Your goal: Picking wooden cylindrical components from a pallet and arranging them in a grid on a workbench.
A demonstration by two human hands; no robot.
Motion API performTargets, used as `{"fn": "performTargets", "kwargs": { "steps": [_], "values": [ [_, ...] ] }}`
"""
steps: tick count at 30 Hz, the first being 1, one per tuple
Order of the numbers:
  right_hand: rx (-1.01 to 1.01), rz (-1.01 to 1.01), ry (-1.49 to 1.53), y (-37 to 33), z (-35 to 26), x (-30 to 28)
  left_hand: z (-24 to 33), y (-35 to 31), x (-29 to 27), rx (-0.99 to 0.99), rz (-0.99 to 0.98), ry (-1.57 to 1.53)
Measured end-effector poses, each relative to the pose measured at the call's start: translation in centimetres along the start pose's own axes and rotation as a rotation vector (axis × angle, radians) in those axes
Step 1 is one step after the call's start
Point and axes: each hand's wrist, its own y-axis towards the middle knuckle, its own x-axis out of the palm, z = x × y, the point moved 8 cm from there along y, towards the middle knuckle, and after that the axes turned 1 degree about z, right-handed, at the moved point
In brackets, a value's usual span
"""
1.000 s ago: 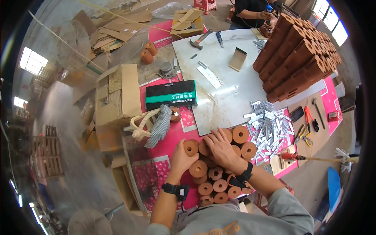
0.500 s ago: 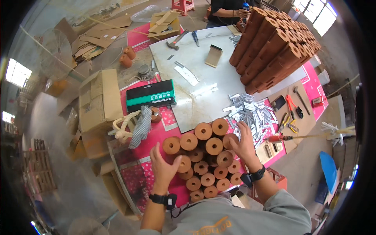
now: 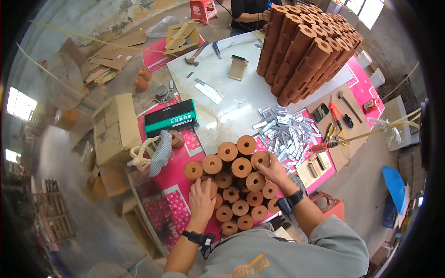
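Observation:
A cluster of brown cylinders (image 3: 241, 167), each with a hole through its end, stands packed together at the near edge of the table in front of me. On the cluster's left side, my left hand (image 3: 202, 204) has its fingers curled over one brown cylinder (image 3: 210, 188), partly covering it. Over at the right side, my right hand (image 3: 274, 170) grips another brown cylinder (image 3: 259, 159), thumb and fingers at its rim. How tall the cylinders are is hidden from above.
Loose metal strips (image 3: 289, 139) lie beyond my right hand. Tall stacked brown columns (image 3: 301, 55) stand at the far right. A green-black box (image 3: 170, 117), a hammer (image 3: 197, 54) and red-handled cutters (image 3: 335, 115) lie around the table. Another person (image 3: 246, 17) is at the far side.
Both hands have moved from the cluster's sides onto cylinders, their spread fingers now closed around them. The whole view has shifted slightly.

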Motion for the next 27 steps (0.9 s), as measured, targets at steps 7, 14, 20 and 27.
{"fn": "performTargets", "kwargs": {
  "steps": [7,14,20,27],
  "values": [
    [-0.374,0.18,-0.307,-7.9,-6.6,-1.5,-0.4,0.0,0.2,0.006,0.021,-0.039],
    [-0.374,0.08,-0.324,-9.8,-6.7,0.8,-0.6,-0.2,0.0,-0.01,0.034,-0.062],
    [-0.41,0.142,-0.293,-9.6,-4.8,2.0,-0.7,-0.3,0.1,-0.06,0.016,-0.029],
    [-0.585,-0.001,-0.189,-12.0,-8.3,3.1,-0.9,-0.8,1.0,-0.066,0.013,-0.008]
  ]
}}
